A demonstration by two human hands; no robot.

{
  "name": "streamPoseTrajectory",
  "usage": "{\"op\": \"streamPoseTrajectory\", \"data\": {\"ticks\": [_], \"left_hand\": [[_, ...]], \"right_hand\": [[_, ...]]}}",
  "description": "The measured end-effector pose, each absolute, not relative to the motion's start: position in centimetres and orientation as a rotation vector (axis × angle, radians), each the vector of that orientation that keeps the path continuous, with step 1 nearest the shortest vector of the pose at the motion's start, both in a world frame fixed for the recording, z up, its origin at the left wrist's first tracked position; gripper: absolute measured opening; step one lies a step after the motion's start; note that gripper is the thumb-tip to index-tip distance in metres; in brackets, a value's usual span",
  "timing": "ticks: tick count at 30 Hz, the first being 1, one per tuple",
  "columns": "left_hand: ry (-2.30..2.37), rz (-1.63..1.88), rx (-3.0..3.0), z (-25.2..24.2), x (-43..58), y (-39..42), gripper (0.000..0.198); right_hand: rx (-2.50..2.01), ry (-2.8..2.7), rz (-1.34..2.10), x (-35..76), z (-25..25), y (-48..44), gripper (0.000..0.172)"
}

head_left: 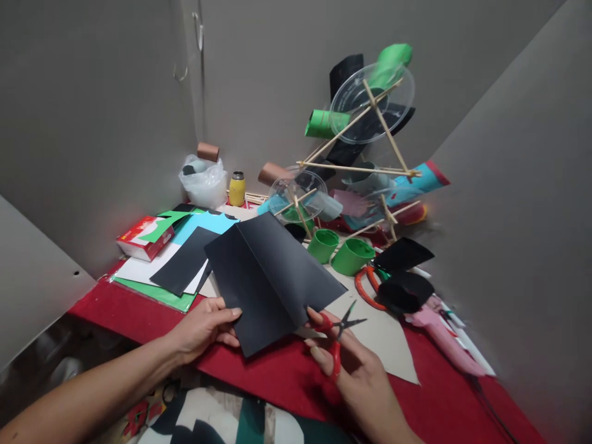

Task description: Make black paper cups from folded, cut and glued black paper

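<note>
A creased sheet of black paper point(272, 277) is held up over the near part of the table. My left hand point(210, 330) pinches its left edge, thumb on top. In my right hand point(351, 361) is a pair of small red-handled scissors point(341, 324), fingers through the loops and blades apart, pointing right and away from the paper. The right fingertips are close to the paper's lower right edge; whether they touch it I cannot tell. Just beyond the sheet stand two green paper rings point(352, 256).
Coloured paper sheets point(180, 262) and a red box point(145, 237) lie left on the red-covered table point(259, 370). A stick-and-plastic-lid structure point(370, 111) rises behind. Orange-handled scissors point(367, 288) and a pink glue gun point(446, 339) lie right. A yellow bottle point(237, 190) stands at the back.
</note>
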State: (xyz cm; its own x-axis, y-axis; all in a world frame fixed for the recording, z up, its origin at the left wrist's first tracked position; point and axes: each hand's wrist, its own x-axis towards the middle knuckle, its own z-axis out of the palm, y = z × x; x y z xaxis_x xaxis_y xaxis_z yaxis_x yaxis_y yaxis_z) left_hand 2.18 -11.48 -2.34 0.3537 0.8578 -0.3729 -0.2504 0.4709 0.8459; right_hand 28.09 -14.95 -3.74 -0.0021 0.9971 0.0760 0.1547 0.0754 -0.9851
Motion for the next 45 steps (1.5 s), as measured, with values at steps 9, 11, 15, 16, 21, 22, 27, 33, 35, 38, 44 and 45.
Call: {"op": "streamPoseTrajectory", "data": {"ticks": [9,11,15,16,21,22,27,33,35,38,44,45], "left_hand": [[0.94,1.16,0.802,-0.5,-0.6,-7.7,0.033],[0.967,1.198,0.858,-0.1,-1.7,-6.5,0.036],[1.024,1.237,1.016,1.5,-2.8,-4.9,0.037],[1.042,1.231,1.107,2.1,-2.8,-4.7,0.036],[1.132,1.084,1.513,4.7,-2.0,-4.4,0.027],[1.129,1.055,1.519,5.0,-1.7,-4.4,0.025],[1.026,0.992,1.417,5.4,-0.7,-4.0,0.024],[1.07,0.894,1.416,4.5,0.2,-2.7,0.033],[1.061,0.853,1.477,3.7,0.6,-1.8,0.034],[1.034,0.727,1.583,2.3,1.5,0.2,0.032],[0.945,0.434,1.835,-0.7,4.2,4.0,0.023],[0.932,0.403,1.882,-1.1,4.6,4.3,0.022]], "right_hand": [[-1.17,-1.275,1.121,29.3,-6.1,-16.5,0.048],[-1.182,-1.273,1.118,29.5,-6.0,-16.6,0.047],[-1.201,-1.287,1.142,30.0,-5.3,-16.7,0.048],[-1.2,-1.302,1.155,30.1,-5.1,-16.7,0.048],[-1.151,-1.335,1.185,30.4,-4.2,-16.4,0.047],[-1.129,-1.331,1.18,30.4,-4.0,-16.3,0.046],[-1.023,-1.282,1.208,30.1,-3.5,-16.6,0.048],[-1.082,-1.169,1.275,30.0,-3.3,-17.2,0.051],[-1.146,-1.166,1.297,30.0,-3.4,-17.4,0.048],[-1.263,-1.191,1.328,30.1,-3.6,-17.6,0.045],[-1.428,-1.314,1.335,30.8,-3.7,-18.2,0.05],[-1.456,-1.338,1.357,30.9,-3.7,-18.2,0.051]]}}
